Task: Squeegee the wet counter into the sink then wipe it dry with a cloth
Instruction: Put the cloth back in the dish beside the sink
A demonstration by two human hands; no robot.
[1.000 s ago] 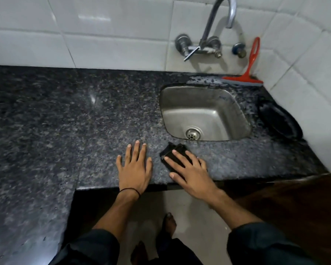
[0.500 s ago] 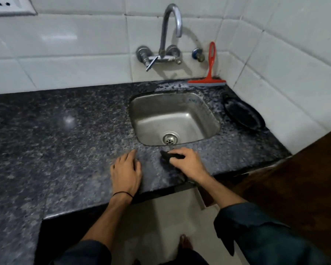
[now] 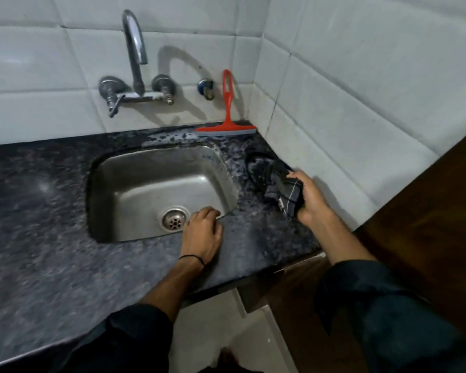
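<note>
A dark checked cloth is bunched in my right hand, which holds it just above the counter right of the steel sink. My left hand rests on the dark speckled granite counter at the sink's front edge, its fingers curled over the rim and holding nothing. A red squeegee stands against the tiled wall behind the sink, blade down on the counter. Wet patches show on the counter behind and to the right of the sink.
A chrome wall tap arches over the sink. A dark round plate lies on the counter under the cloth, by the right wall. White tiles close the back and right sides. A brown cabinet side stands at the right.
My right hand has lifted the cloth from the counter's front edge and carried it right, over the plate. My left hand has slid right to the sink's front rim and curled.
</note>
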